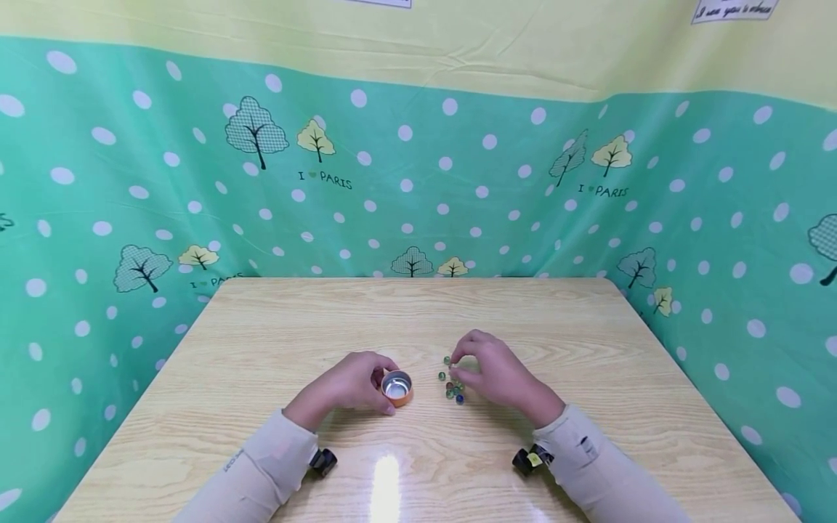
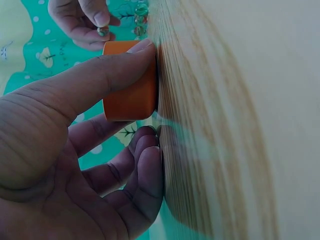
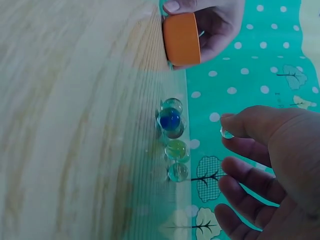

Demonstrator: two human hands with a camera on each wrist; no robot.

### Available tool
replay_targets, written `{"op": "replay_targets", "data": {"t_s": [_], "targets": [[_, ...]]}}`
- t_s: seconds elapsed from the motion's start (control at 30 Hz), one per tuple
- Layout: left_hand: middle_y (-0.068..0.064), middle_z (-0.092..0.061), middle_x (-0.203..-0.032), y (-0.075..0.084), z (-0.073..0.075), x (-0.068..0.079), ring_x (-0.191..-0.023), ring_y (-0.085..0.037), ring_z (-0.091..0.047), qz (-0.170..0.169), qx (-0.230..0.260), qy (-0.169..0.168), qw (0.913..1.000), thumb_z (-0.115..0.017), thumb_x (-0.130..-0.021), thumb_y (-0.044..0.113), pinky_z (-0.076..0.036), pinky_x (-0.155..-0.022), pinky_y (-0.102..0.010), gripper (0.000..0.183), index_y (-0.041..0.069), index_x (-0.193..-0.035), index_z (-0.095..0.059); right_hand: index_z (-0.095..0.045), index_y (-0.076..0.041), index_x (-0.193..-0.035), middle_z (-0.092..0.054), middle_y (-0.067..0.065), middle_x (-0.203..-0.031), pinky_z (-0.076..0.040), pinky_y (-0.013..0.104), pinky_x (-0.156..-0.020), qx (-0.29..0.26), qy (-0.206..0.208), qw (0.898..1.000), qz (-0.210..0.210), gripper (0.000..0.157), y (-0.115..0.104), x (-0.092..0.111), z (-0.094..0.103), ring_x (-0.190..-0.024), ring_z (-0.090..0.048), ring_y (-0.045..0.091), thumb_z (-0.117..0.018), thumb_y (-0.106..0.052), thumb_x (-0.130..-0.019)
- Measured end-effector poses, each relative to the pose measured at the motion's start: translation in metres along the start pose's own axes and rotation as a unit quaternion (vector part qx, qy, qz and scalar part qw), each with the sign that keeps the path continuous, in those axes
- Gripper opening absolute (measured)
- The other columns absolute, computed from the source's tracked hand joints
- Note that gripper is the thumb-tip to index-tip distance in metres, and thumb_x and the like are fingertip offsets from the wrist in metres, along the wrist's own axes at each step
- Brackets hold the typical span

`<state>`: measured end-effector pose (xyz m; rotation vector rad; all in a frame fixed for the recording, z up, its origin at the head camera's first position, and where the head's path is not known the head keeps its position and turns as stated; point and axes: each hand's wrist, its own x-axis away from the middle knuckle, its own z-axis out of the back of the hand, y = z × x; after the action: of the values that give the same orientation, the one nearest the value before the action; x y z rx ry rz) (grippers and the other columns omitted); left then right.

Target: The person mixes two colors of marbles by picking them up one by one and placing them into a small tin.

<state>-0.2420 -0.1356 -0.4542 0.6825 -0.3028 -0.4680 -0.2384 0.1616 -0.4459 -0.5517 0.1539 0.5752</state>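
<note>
My left hand (image 1: 360, 380) grips a small round orange tin (image 1: 397, 389) from its left side, thumb in front and fingers behind. The tin stands upright on the table, its silvery inside facing up. My right hand (image 1: 495, 369) pinches a glass marble (image 3: 226, 132) between thumb and forefinger, held above the table. Below and left of that hand lie several marbles in a loose group, among them a blue marble (image 3: 170, 119) and a yellow-green marble (image 3: 176, 149). In the left wrist view the pinched marble (image 2: 103, 31) shows just past the tin.
The wood-grain table (image 1: 275, 319) ends at a green dotted curtain (image 1: 405, 181) at the back and sides. A black wrist camera (image 1: 323, 461) sits at the left cuff, and another wrist camera (image 1: 525, 461) at the right. Light glares off the table's near part.
</note>
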Motion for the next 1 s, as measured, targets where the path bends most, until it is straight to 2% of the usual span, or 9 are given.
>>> {"op": "replay_targets", "data": {"t_s": [0.33,0.63,1.0], "targets": [[0.001,-0.063,-0.084,0.000,0.001,0.000,-0.077,-0.017,-0.055,0.000,-0.002,-0.003,1.0000,-0.099,-0.066,0.025,-0.044,-0.066,-0.033,0.048,0.021,-0.106,-0.074,-0.075,-0.026,-0.092,-0.063,-0.011,-0.108,-0.054,0.037,-0.093,-0.005,-0.014,1.000,-0.013,0.008,-0.008,-0.004,-0.010,-0.105,-0.060,0.011,-0.083,-0.027,-0.090],[0.001,-0.064,-0.084,0.000,0.002,0.000,-0.077,-0.017,-0.056,-0.002,-0.002,-0.003,1.0000,-0.099,-0.066,0.025,-0.046,-0.068,-0.033,0.049,0.021,-0.107,-0.073,-0.076,-0.024,-0.090,-0.064,-0.003,-0.114,-0.052,0.041,-0.095,-0.015,-0.001,1.000,0.009,0.009,-0.020,-0.009,-0.013,-0.110,-0.058,0.018,-0.084,-0.026,-0.088],[-0.001,-0.063,-0.089,0.000,0.000,-0.001,-0.079,-0.020,-0.056,0.021,-0.005,-0.006,0.9997,-0.099,-0.068,0.027,-0.047,-0.068,-0.035,0.059,0.018,-0.119,-0.071,-0.076,-0.028,-0.092,-0.062,-0.006,-0.117,-0.051,0.040,-0.098,-0.008,-0.011,1.000,0.007,0.009,-0.029,-0.016,-0.017,-0.113,-0.056,0.017,-0.083,-0.031,-0.089]]}}
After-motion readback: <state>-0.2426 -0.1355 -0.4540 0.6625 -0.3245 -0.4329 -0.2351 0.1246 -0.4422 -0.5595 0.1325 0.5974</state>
